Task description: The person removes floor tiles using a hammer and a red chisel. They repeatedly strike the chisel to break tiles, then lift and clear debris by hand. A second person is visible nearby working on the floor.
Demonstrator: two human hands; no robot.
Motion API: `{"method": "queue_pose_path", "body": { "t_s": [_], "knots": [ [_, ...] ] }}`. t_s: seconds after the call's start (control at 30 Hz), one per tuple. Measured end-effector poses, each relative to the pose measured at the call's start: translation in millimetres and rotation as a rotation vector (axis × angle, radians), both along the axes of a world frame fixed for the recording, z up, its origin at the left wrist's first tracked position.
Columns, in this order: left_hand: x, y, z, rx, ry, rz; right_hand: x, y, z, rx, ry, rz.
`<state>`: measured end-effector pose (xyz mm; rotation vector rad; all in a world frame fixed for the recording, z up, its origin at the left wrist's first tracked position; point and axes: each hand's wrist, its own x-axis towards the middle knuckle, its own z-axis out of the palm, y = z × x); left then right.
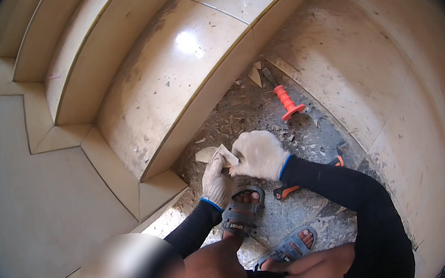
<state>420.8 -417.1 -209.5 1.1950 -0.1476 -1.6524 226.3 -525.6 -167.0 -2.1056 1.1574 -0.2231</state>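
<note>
My left hand [215,180], in a white knitted glove with a blue cuff, grips broken tile pieces. One pale tile piece [227,154] juts up from its fingers, and another shard [205,154] pokes out to the left. Close against the first piece, my right hand [260,154], gloved alike, has its fingers curled at the edge; the fingertips are partly hidden. Beyond it lies a chisel [286,98] with a red-orange guarded grip, its dark blade pointing away. A tool with an orange and black handle [286,192] lies partly covered by my right forearm.
Rubble and tile chips cover the bare grey floor patch [313,141]. Tiled steps [191,70] rise at the left and far side. Beige floor tiles [398,110] border the patch at right. My sandalled feet [243,209] stand just below my hands. A pointed shard [255,77] lies near the chisel.
</note>
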Motion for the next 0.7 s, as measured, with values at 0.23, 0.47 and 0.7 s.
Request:
{"method": "queue_pose_path", "body": {
  "t_s": [0.23,0.47,0.7],
  "knots": [
    [4.1,20.6,-12.4,0.196,0.047,0.089,-20.3,-130.6,-29.1,-0.362,0.362,-0.589],
    [1.5,24.1,5.3,0.151,-0.085,-0.018,-16.0,-156.4,-55.3,-0.339,0.472,-0.482],
    [-2.1,23.6,5.9,0.204,-0.100,0.019,-14.7,-155.5,-73.2,-0.407,0.425,-0.449]
  ]
}}
